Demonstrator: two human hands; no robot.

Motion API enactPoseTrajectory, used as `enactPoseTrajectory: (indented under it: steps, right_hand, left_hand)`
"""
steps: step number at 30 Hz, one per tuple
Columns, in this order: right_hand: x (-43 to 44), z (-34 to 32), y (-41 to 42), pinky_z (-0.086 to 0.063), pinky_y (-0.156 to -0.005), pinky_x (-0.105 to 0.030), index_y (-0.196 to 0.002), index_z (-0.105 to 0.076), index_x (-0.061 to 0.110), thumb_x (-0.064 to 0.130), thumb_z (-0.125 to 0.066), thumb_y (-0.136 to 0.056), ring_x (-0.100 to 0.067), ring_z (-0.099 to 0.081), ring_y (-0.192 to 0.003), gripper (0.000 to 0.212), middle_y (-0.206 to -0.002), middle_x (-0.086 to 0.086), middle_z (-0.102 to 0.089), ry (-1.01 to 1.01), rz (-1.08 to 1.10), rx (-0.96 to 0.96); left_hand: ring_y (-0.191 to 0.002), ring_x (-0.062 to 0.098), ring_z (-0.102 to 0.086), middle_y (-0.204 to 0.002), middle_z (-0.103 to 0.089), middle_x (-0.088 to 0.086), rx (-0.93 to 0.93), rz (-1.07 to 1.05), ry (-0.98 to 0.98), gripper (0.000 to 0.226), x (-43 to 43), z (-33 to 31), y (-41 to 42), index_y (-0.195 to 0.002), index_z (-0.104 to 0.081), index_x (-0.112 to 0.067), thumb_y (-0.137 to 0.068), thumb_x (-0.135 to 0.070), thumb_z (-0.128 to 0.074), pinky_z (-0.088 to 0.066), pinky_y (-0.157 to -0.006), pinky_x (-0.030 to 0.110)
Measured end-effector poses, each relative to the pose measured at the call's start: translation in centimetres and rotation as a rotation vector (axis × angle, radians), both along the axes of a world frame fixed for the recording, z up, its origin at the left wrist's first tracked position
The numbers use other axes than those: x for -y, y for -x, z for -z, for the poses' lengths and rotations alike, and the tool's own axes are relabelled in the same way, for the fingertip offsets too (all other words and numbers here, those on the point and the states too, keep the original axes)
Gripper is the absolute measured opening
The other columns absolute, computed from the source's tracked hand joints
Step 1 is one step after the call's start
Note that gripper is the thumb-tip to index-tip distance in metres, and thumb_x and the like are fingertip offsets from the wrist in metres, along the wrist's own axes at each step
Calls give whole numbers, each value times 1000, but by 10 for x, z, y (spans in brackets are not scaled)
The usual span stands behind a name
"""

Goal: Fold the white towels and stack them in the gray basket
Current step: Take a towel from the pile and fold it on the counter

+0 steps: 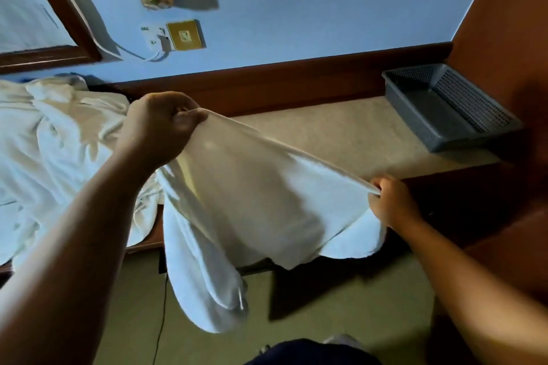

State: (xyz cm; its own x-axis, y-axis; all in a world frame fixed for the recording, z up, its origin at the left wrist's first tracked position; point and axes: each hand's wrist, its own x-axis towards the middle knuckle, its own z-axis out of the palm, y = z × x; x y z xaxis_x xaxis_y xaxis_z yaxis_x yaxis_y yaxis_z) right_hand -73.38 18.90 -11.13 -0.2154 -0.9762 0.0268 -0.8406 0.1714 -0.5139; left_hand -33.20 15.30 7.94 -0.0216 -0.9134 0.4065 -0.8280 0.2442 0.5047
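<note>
Left hand (pixel 161 124), left of centre, grips one top corner of a white towel (pixel 252 201); right hand (pixel 391 201), lower right, pinches the other, cloth stretched between them and hanging over the worktop (pixel 341 133) edge. More white towels (pixel 53 142) heaped at left. Gray basket (pixel 444 107) sits at right, upper half. No readable writing.

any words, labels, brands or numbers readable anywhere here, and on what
No text can be read in this view.
Brass switch plate and white wall socket: too small and blurred to tell whether they bear any marking.
White towel and gray basket: no print or label shows.
</note>
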Motion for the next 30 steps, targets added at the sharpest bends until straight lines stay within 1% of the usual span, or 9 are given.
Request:
enactPoseTrajectory:
  steps: [4,7,10,16,19,23,26,28,30]
  right_hand:
    - [-1,-22,-9,-37,-61,-42,-68,-45,8,18,-35,-69,-34,-50,-63,15,-65,-12,-53,143,36,219]
    - [4,-52,-19,-33,-59,-36,-69,-42,17,20,-38,-74,-11,-43,-58,7,-61,2,-46,208,-70,371]
    - [12,-93,-26,-40,-63,-35,-81,-54,17,25,-46,-81,-12,-53,-66,12,-71,-2,-57,184,-305,453]
    - [24,-148,-33,-46,-65,-24,-89,-58,23,14,-61,-88,-11,-58,-73,9,-79,6,-60,240,-640,550]
    - [38,-152,-11,-43,-60,-24,-81,-55,25,20,-67,-86,-6,-53,-66,14,-72,9,-58,163,-647,469]
    - [55,-124,29,-49,-72,-42,-81,-59,19,39,-61,-77,-22,-60,-73,20,-77,-1,-65,-194,-647,494]
    - [52,-103,44,-39,-71,-33,-80,-56,6,32,-66,-72,-17,-50,-73,29,-75,-4,-53,-375,-703,696]
    - [50,-95,53,-33,-62,-29,-67,-44,15,30,-70,-69,-13,-40,-65,30,-67,0,-42,-370,-740,746]
    - [54,-86,65,-29,-56,-24,-65,-35,22,26,-74,-75,-7,-33,-60,40,-61,7,-34,-284,-734,642]
  left_hand:
    - [-68,18,-65,-72,-66,-9,-78,-39,-56,17,-3,13,8,-75,-67,-37,-85,-51,-68,-56,-62,39]
    - [-66,5,-57,-73,-62,-12,-37,-68,-99,16,-4,17,26,-82,-67,-25,-91,-38,-71,-42,-56,24]
    - [-64,8,-58,-73,-63,-10,-52,-30,-190,15,-6,14,58,-83,-64,-27,-89,-37,-74,-40,-54,25]
    - [-81,1,-65,-84,-69,-17,120,178,-416,33,-13,15,131,-105,-68,-39,-76,-48,-83,-51,-76,25]
    - [-71,-1,-63,-73,-70,-14,89,47,-297,7,-5,22,150,-81,-77,-33,-80,-38,-81,-43,-64,21]
    - [-59,3,-57,-65,-65,-12,-54,-124,-14,14,-2,21,151,-78,-76,-25,-85,-37,-77,-40,-55,22]
    - [-59,13,-59,-62,-63,-5,-105,-174,96,32,1,14,147,-70,-68,-19,-84,-46,-76,-44,-54,30]
    - [-58,13,-56,-59,-61,-4,-106,-206,148,38,7,10,145,-66,-65,-17,-85,-49,-75,-42,-54,26]
    - [-58,10,-56,-59,-61,-6,-121,-228,174,36,16,6,141,-66,-65,-18,-85,-47,-75,-39,-52,18]
